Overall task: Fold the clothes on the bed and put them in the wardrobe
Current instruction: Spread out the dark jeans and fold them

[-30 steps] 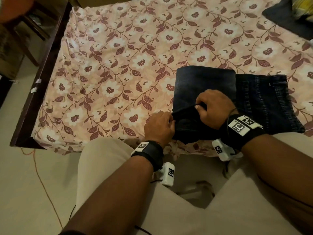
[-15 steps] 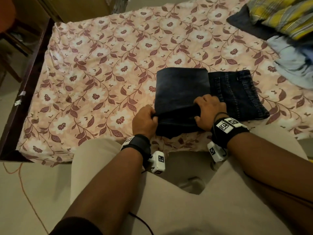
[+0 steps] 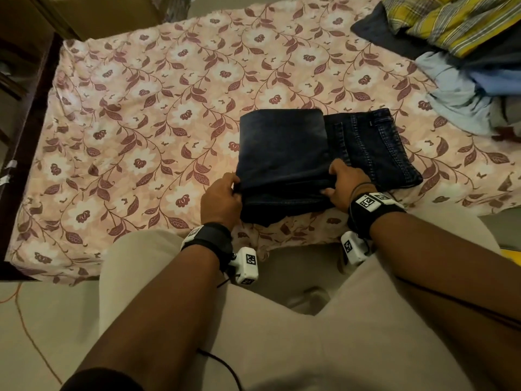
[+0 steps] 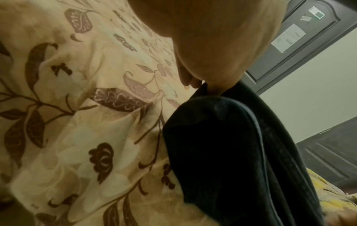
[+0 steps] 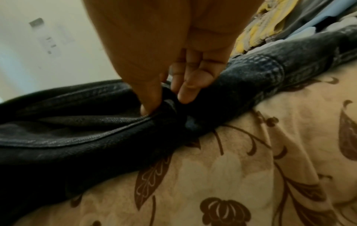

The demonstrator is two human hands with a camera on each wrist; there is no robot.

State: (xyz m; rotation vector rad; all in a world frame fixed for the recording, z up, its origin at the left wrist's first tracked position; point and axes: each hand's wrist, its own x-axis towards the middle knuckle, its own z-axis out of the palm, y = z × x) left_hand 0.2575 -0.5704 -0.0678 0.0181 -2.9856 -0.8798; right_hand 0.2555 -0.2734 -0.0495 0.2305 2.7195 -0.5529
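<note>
Dark blue jeans (image 3: 284, 148) lie partly folded near the front edge of the bed (image 3: 135, 114), the leg part laid over the waist part (image 3: 372, 145). My left hand (image 3: 222, 197) grips the left end of the near fold; the left wrist view shows its fingers (image 4: 190, 81) tucked behind the denim (image 4: 231, 145). At the right end of that fold my right hand (image 3: 342, 183) pinches the cloth. Its thumb and fingers (image 5: 185, 91) press into the dark fabric (image 5: 96, 130) in the right wrist view.
A heap of unfolded clothes (image 3: 465, 52), yellow plaid, light blue and dark, lies at the bed's back right. The floral sheet stretches bare to the left. A dark wooden bed frame (image 3: 25, 131) runs along the left side. A grey panelled door (image 4: 301, 45) stands behind.
Both hands have shifted apart along the near fold of the jeans, the right one moving toward the fold's right end. My view has lifted, bringing the clothes heap into sight.
</note>
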